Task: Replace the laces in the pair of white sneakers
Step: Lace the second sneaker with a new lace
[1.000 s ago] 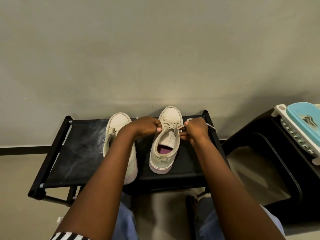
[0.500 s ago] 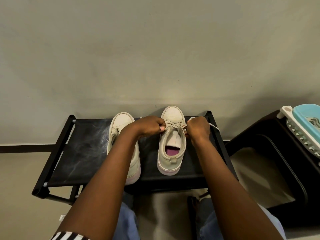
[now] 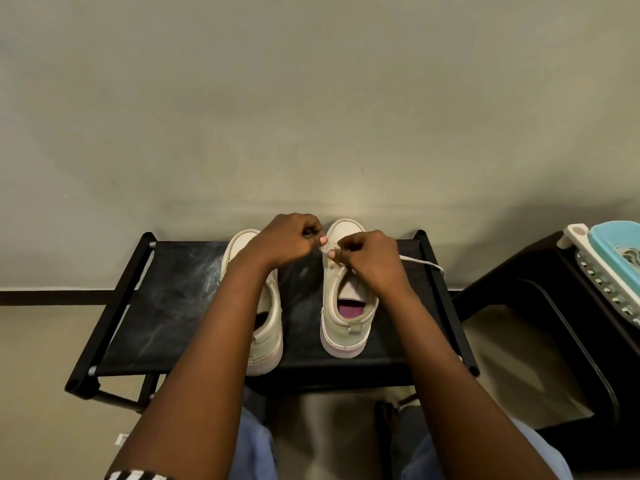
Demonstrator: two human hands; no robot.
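Two white sneakers stand side by side on a black fabric bench (image 3: pixel 166 306), toes toward the wall. The right sneaker (image 3: pixel 346 327) has a pink insole and a loosened tongue. My right hand (image 3: pixel 372 261) sits over its eyelets and pinches the white lace (image 3: pixel 424 264), whose free end trails right across the bench. My left hand (image 3: pixel 289 242) is curled just left of the toe, pinching the other end of the same lace. The left sneaker (image 3: pixel 266 330) is partly hidden under my left forearm.
A wall rises directly behind the bench. At the right stands a black stand (image 3: pixel 540 306) carrying a white and blue plastic basket (image 3: pixel 609 261) with lace-like items inside. My knees in blue fabric are below the bench's front edge.
Both hands have risen and shifted toward the toe of the right sneaker, drawing the lace upward. The left hand now sits higher, beside the toe cap. The camera came closer.
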